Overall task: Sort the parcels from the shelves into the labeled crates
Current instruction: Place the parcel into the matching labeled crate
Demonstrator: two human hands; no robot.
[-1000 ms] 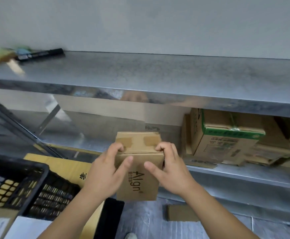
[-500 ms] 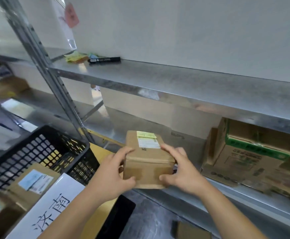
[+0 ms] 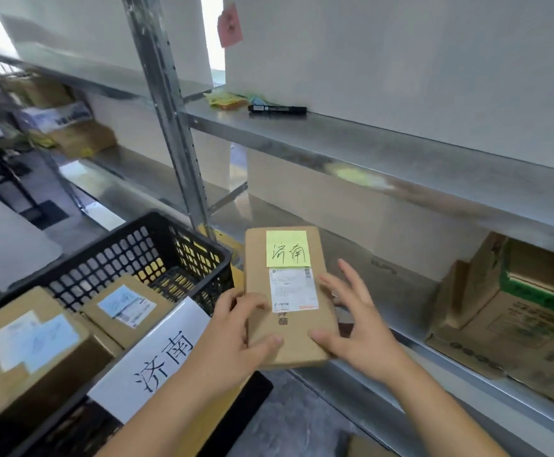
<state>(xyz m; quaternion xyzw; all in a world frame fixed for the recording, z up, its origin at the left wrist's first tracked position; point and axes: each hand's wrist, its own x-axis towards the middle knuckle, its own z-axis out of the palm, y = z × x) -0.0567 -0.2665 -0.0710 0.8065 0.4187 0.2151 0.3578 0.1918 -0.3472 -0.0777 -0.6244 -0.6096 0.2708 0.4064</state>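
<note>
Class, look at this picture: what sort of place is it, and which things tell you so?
Probably a parcel sorting or stock room: metal shelving holding cardboard boxes, a black crate of labelled parcels with a handwritten sign, and a parcel with a shipping label in hand.

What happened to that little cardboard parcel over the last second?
The parcel was turned over: its Align-printed side gave way to the face with the yellow note. The left hand kept gripping it; the right hand loosened, fingers spread. The black crate stayed put.
</note>
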